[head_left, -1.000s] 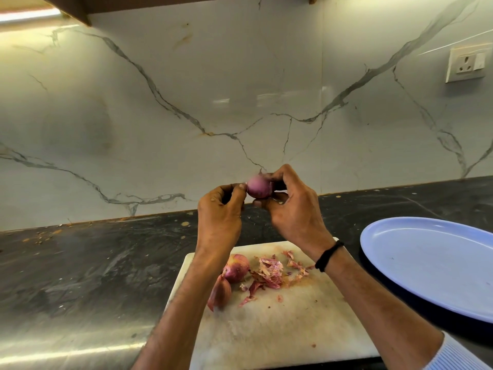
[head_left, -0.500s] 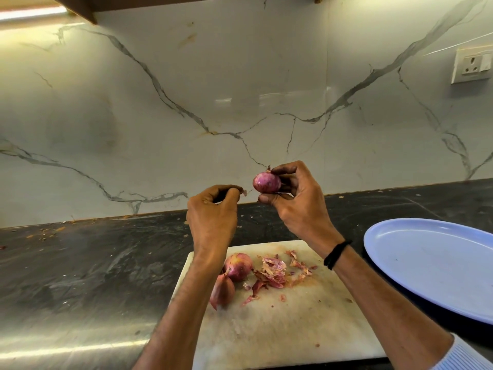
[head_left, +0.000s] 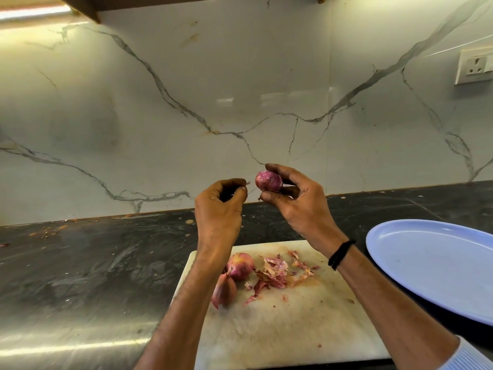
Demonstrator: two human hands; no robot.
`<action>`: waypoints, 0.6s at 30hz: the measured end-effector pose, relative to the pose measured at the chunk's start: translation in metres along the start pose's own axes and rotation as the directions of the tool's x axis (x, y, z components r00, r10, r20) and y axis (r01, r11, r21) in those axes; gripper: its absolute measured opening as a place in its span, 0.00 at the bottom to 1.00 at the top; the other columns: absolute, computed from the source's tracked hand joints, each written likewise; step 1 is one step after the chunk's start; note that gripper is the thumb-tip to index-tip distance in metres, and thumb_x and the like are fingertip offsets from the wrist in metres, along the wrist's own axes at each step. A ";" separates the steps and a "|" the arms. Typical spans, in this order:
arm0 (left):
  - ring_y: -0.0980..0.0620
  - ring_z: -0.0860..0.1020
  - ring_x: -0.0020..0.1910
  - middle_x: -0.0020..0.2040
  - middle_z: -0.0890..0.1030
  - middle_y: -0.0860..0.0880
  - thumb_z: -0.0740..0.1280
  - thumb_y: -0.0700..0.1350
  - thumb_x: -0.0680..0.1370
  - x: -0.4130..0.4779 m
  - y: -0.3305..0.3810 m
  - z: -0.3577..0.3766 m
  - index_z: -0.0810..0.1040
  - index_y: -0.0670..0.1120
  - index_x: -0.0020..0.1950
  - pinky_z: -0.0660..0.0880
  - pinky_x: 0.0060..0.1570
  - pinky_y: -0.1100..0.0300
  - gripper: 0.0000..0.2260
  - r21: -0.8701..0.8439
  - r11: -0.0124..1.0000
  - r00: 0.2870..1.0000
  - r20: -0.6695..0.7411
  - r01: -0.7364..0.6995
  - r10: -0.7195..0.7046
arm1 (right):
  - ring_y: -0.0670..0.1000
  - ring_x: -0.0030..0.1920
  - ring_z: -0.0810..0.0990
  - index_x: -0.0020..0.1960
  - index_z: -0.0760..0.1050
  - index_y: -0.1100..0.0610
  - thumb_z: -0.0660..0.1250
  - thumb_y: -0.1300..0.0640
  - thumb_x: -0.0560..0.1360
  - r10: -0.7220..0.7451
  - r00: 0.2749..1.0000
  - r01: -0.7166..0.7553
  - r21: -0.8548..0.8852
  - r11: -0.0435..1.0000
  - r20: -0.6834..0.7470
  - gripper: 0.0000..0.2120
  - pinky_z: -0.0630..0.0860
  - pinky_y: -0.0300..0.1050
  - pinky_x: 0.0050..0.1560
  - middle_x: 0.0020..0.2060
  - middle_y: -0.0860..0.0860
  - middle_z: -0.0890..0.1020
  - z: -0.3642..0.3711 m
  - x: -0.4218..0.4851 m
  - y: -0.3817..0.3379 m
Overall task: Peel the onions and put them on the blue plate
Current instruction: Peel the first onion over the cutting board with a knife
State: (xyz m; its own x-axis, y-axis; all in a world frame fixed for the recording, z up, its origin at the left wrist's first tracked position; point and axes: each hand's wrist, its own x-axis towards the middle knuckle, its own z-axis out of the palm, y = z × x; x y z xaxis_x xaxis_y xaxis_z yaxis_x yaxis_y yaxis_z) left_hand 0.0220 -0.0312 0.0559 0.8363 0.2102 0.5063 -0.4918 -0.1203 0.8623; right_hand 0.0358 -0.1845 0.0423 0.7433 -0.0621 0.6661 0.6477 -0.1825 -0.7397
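My right hand [head_left: 298, 201] holds a small peeled purple onion [head_left: 268, 181] between thumb and fingers, raised above the counter. A short gap to its left, my left hand [head_left: 218, 209] pinches a tiny scrap of onion skin [head_left: 247, 183] at its fingertips. Two unpeeled onions lie on the white cutting board [head_left: 280, 324] under my left wrist: a round one [head_left: 240, 266] and a more pointed one [head_left: 224, 289]. Beside them is a heap of torn skins [head_left: 274, 271]. The blue plate [head_left: 437, 265] sits at the right with nothing on it.
The board and plate rest on a dark stone counter [head_left: 80, 276] against a white marble wall. Crumbs of skin [head_left: 50, 231] lie at the counter's back left. A wall socket [head_left: 474, 66] is high on the right.
My hands have drawn apart: the left hand pulled away to the left from the onion with a bit of skin. The right hand keeps its grip on the onion.
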 end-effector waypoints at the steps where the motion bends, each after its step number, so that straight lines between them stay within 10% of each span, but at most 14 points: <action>1: 0.61 0.83 0.47 0.47 0.85 0.56 0.70 0.41 0.79 0.000 0.000 0.000 0.83 0.53 0.52 0.81 0.53 0.62 0.07 -0.009 1.000 1.000 -0.006 -0.015 0.015 | 0.49 0.60 0.81 0.67 0.77 0.51 0.76 0.64 0.72 0.007 1.000 -0.007 0.016 1.000 0.003 0.26 0.81 0.49 0.59 0.62 0.47 0.79 0.000 0.000 0.000; 18: 0.58 0.81 0.41 0.42 0.83 0.50 0.64 0.49 0.83 0.000 -0.001 0.000 0.81 0.46 0.48 0.81 0.46 0.63 0.10 -0.145 0.989 1.000 -0.004 -0.008 0.007 | 0.48 0.60 0.80 0.69 0.75 0.52 0.72 0.66 0.75 -0.012 1.000 0.012 -0.030 0.999 -0.010 0.25 0.79 0.41 0.59 0.63 0.49 0.78 -0.002 0.001 0.002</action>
State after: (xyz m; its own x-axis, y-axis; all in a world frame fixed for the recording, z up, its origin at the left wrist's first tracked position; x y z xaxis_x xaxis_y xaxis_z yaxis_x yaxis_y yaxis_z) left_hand 0.0226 -0.0311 0.0550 0.8317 0.2136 0.5124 -0.5281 0.0198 0.8489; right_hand 0.0372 -0.1873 0.0417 0.7337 -0.0698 0.6759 0.6511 -0.2122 -0.7287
